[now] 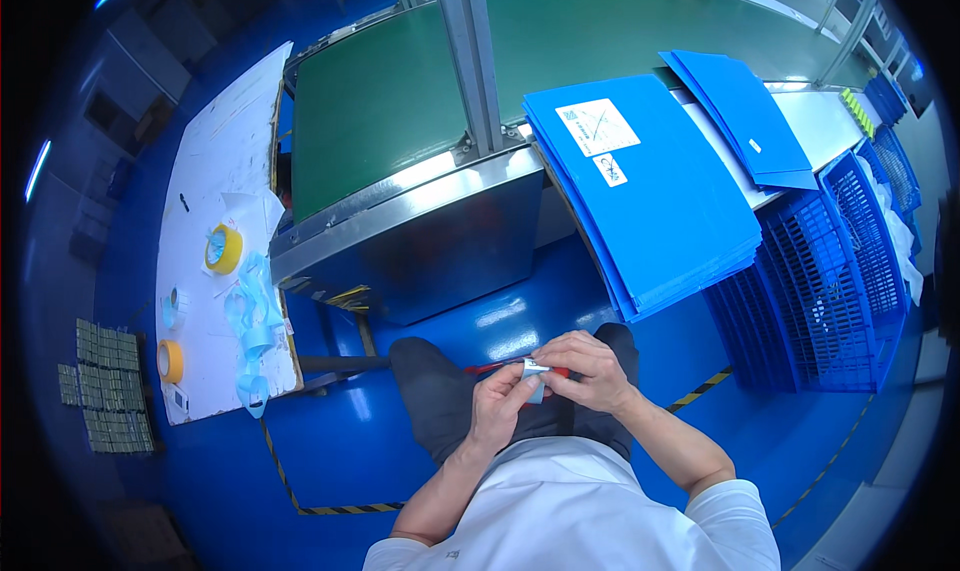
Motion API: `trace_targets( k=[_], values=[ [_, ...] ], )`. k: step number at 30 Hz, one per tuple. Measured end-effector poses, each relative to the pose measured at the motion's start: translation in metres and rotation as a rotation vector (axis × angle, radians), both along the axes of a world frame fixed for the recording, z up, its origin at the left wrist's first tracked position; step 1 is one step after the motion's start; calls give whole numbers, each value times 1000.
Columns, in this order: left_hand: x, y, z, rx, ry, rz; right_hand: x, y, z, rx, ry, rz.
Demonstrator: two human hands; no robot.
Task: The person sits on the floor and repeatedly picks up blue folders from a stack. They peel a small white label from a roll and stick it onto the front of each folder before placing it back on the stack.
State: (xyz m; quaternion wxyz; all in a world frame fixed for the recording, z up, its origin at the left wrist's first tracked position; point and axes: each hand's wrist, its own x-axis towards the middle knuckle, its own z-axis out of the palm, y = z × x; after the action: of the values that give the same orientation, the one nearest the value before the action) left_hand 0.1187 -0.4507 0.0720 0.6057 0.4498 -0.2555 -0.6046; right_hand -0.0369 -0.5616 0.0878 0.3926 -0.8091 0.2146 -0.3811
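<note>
Just above my lap, both hands meet at a small white and pale-blue strip (536, 369), which looks like a label on backing paper. My left hand (496, 405) pinches its left side between thumb and fingers. From the right, the fingers of my right hand (588, 371) close on its upper edge. Behind the strip a red thing (487, 368) shows on both sides; the hands hide most of it, so I cannot tell its kind or whether it is held.
On the white table (215, 361) at left lie yellow tape (233, 249), orange tape (171, 361) and a curling pale-blue strip (258, 341). Ahead runs a green conveyor (370, 111) with a metal post (470, 61). Blue sheets (670, 201) are stacked right, beside blue crates (800, 291).
</note>
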Motion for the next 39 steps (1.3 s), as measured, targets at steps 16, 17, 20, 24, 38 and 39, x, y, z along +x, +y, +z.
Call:
trace_targets(
  k=[16, 17, 20, 24, 38, 39],
  values=[
    [2, 5, -9, 7, -27, -100, -19, -30, 87, -151, -43, -129],
    [4, 5, -9, 1, -49, -115, -26, -46, 96, -302, -14, -243],
    [-4, 1, -7, 20, -21, -114, -51, -108, 105, -639, 132, -510],
    [-7, 2, -11, 41, -40, -134, -62, -133, 100, -754, 364, -523],
    [-9, 5, -28, 136, -54, -134, -71, -78, 92, -524, 664, -313],
    [-10, 5, -29, 138, -54, -134, -71, -74, 89, -492, 663, -310]
  ],
)
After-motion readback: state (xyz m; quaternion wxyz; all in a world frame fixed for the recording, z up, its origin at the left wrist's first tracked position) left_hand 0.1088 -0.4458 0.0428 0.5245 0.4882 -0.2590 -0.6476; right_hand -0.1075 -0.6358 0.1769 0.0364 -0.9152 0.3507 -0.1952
